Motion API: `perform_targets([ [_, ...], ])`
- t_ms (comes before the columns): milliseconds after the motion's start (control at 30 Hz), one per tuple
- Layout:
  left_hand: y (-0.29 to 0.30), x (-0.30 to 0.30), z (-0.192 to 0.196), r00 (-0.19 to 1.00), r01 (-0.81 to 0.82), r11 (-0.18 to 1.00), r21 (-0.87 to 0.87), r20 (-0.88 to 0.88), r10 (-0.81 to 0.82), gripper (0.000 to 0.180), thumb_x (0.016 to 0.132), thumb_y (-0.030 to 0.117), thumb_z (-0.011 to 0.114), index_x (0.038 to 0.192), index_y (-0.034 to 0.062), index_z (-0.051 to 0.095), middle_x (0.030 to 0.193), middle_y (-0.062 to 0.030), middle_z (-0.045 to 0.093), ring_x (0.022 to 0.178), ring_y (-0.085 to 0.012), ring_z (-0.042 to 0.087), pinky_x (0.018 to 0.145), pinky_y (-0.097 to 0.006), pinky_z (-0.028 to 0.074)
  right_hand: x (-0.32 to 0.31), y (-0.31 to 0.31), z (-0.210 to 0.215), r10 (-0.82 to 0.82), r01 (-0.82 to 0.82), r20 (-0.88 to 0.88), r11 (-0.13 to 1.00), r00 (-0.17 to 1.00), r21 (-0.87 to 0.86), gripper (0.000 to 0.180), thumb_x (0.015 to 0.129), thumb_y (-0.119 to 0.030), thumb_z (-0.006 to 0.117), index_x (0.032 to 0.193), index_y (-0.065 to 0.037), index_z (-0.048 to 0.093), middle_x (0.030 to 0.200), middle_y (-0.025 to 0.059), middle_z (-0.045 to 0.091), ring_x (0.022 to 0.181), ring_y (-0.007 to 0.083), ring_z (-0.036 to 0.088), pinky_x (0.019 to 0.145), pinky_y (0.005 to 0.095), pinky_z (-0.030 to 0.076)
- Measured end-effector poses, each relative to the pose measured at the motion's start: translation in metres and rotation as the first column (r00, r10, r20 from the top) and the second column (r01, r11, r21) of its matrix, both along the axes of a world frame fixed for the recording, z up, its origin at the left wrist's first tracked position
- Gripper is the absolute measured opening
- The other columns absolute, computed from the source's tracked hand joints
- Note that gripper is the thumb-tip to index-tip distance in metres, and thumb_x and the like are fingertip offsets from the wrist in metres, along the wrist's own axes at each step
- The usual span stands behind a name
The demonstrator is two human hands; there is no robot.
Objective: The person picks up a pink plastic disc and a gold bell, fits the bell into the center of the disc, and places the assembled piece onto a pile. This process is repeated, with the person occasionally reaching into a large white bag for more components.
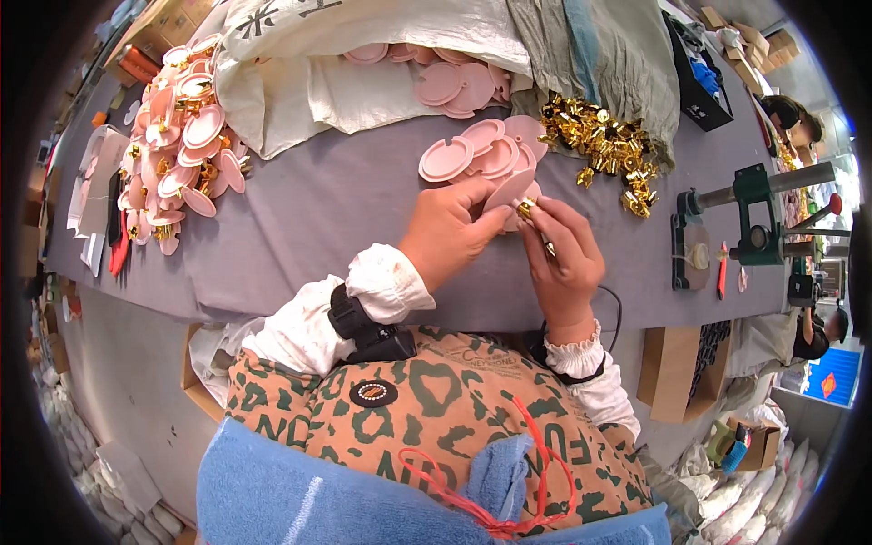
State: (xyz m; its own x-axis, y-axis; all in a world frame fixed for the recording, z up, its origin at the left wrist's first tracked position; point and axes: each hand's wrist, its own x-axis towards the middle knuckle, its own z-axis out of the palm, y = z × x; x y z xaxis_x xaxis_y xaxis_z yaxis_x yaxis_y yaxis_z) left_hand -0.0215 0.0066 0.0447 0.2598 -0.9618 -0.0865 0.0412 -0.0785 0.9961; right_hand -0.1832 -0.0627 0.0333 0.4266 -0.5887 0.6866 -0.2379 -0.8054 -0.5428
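Over the middle of the table, my left hand (pixel 451 225) pinches a flat pink plastic disc (pixel 509 188), tilted on edge. My right hand (pixel 565 259) has a small shiny gold metal piece (pixel 525 208) between its fingertips, held against the disc; whether the two are joined cannot be made out. Just beyond my hands lie several loose pink discs (pixel 447 160), some with raised rims and notches. A heap of gold pieces (pixel 595 132) spreads to their right. At the far left is a pile of pink discs (pixel 202 125) with gold parts among them.
A white woven sack (pixel 363 100) holding more discs lies at the back, beside a grey-green sack (pixel 627 68). On the right stand a green hand press (pixel 752 213), a red-handled tool (pixel 722 272) and a black bin (pixel 698 91). A cardboard box (pixel 666 374) sits below the table edge.
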Motion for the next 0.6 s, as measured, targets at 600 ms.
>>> perform_targets([
  [600,0.002,0.001,-0.022,0.791,0.168,0.853,-0.493,0.584,0.181,0.027,0.088,0.003,0.066,0.115,0.0049,0.068,0.101,-0.0132,0.071,0.085,-0.0243,0.07,0.076,-0.03,0.055,-0.004,0.012,-0.008,-0.173,-0.339,0.409,0.328,0.896,0.882,0.025,0.083,-0.004,0.076,0.106,0.002,0.07,0.104,0.0062,0.07,0.08,0.0124,0.067,0.068,0.024,0.053],
])
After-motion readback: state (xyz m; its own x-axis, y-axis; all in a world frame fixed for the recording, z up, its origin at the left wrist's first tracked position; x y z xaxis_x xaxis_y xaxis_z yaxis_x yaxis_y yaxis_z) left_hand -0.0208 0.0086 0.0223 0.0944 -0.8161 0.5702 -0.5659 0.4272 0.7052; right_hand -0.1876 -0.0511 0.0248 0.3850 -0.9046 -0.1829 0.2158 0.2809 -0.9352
